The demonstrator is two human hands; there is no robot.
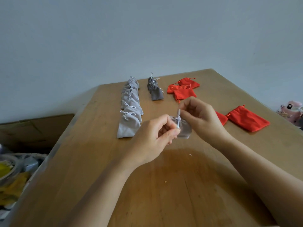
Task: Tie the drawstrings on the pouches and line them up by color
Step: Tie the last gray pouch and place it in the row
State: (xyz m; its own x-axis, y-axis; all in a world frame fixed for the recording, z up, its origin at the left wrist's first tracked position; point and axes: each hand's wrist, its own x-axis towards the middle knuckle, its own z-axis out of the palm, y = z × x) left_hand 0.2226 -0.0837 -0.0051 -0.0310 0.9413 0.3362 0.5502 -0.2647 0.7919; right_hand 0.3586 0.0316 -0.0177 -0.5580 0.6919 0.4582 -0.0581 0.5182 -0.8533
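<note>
Head view: both hands work above the middle of the table (180, 185) on one light grey pouch (186, 131). The pouch hangs between the hands, just above the table top. Its gathered neck points toward the far edge and its base toward the person; motion blur hides finer detail.

The drawstring (178, 117) runs taut in a near-vertical line in the picture, with a knot at the neck. The left hand (155, 135) has its fingers curled and pinches the near end of the cord between thumb and forefinger. The right hand (200, 116) pinches the far end in the same way.

To the left, a row of light grey pouches (129, 110) runs from near to far, necks tied and pointing away from the person. Beside it, a shorter row of dark grey pouches (155, 91) lies along the same axis.

Further right, three red pouches (182, 89) lie clustered near the far edge. A flat red pouch (247, 119) lies apart at the right, long axis diagonal, mouth toward the far left. Another red pouch (221, 118) shows partly behind the right hand.

A cardboard box (36, 126) stands off the table's left side.
</note>
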